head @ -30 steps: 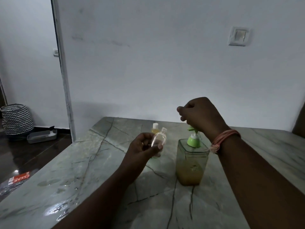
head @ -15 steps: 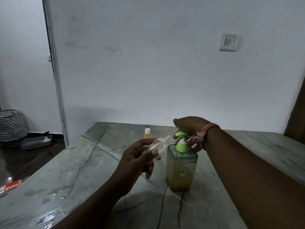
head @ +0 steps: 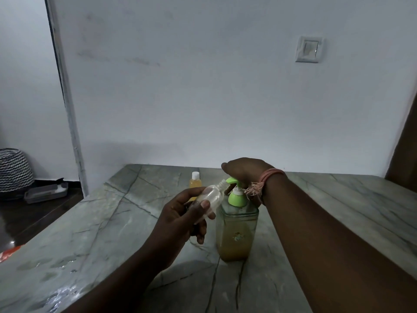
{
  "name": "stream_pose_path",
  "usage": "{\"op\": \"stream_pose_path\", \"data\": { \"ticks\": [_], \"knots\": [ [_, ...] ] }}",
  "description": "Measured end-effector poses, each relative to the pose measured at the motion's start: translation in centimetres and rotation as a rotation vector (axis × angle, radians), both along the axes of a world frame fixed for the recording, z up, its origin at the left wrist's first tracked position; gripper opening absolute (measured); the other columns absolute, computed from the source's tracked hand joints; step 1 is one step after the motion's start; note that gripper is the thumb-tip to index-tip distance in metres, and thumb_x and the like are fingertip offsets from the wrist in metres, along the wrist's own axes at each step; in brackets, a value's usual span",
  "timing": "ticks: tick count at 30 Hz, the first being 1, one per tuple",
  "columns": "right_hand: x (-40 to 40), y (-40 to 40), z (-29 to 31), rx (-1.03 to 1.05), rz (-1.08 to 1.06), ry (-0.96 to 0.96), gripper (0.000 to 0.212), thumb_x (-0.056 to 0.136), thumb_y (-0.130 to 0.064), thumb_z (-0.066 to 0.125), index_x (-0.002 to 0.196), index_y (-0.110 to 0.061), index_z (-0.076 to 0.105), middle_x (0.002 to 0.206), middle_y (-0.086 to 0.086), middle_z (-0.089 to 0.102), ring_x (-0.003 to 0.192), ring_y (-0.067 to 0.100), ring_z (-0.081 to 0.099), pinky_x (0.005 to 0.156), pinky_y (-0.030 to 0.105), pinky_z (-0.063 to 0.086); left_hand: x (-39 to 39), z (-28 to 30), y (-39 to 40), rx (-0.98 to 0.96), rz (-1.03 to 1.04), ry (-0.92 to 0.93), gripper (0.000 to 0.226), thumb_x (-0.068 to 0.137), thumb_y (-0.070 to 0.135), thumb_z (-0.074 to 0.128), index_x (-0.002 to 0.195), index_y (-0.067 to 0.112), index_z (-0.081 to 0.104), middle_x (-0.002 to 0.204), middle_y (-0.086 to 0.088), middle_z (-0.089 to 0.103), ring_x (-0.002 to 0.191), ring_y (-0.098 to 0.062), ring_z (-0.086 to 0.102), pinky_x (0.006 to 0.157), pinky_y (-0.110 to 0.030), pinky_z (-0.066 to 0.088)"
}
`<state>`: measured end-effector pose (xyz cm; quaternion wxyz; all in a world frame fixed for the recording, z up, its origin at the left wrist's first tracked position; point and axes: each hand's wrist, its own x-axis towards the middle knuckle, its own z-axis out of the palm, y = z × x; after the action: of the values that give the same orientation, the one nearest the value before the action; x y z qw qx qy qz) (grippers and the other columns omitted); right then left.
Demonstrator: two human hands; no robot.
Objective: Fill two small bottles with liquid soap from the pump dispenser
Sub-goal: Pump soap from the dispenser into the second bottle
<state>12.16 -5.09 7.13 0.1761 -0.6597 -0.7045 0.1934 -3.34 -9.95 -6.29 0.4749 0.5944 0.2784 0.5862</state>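
A square clear pump dispenser (head: 235,236) with a green pump head (head: 235,195) stands mid-table, about a third full of amber soap. My right hand (head: 244,171) rests on top of the pump head, palm down. My left hand (head: 185,216) holds a small clear bottle (head: 211,196), uncapped and looking empty, tilted with its open neck right at the green spout. A second small bottle (head: 195,182), white-capped and holding yellow liquid, stands upright behind my left hand.
The marble table (head: 112,233) has wet patches at its front left. A white wall with a switch (head: 309,49) runs behind it. On the floor at left are a zigzag basket (head: 13,170) and a grey tray (head: 46,193).
My right hand came down from above the pump onto its head. My left hand tipped the clear bottle and brought its neck to the spout.
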Motion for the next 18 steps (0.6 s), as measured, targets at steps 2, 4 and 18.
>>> {"op": "stream_pose_path", "data": {
  "ticks": [2,4,18],
  "knots": [
    [0.0,0.0,-0.2,0.001,0.006,-0.040,0.041,0.106,-0.026,0.031,0.133,-0.007,0.056,0.138,0.011,0.056,0.120,0.026,0.054,0.085,0.025,0.038,0.2,-0.1,-0.1,0.012,-0.009,0.011,0.034,0.085,0.033,0.071,0.118,0.027,0.069,0.088,-0.012,0.069,0.056,-0.021,0.053,0.047,-0.030,0.047],
    [-0.2,-0.2,-0.2,0.010,0.017,-0.070,0.038,0.105,-0.024,0.032,0.123,-0.008,0.061,0.131,0.011,0.060,0.107,0.026,0.057,0.078,0.025,0.036,0.2,-0.1,-0.2,0.020,0.006,0.026,0.037,0.083,0.036,0.075,0.118,0.028,0.069,0.087,-0.011,0.069,0.057,-0.020,0.053,0.047,-0.030,0.047],
    [-0.9,-0.7,-0.1,-0.011,0.029,-0.121,0.040,0.107,-0.014,0.029,0.134,0.002,0.053,0.140,0.019,0.052,0.127,0.031,0.050,0.099,0.030,0.040,-1.4,0.4,-0.4,-0.266,-0.357,-0.331,0.046,0.088,0.035,0.062,0.123,0.006,0.069,0.087,-0.016,0.059,0.059,-0.012,0.048,0.052,-0.023,0.039]
  ]
}}
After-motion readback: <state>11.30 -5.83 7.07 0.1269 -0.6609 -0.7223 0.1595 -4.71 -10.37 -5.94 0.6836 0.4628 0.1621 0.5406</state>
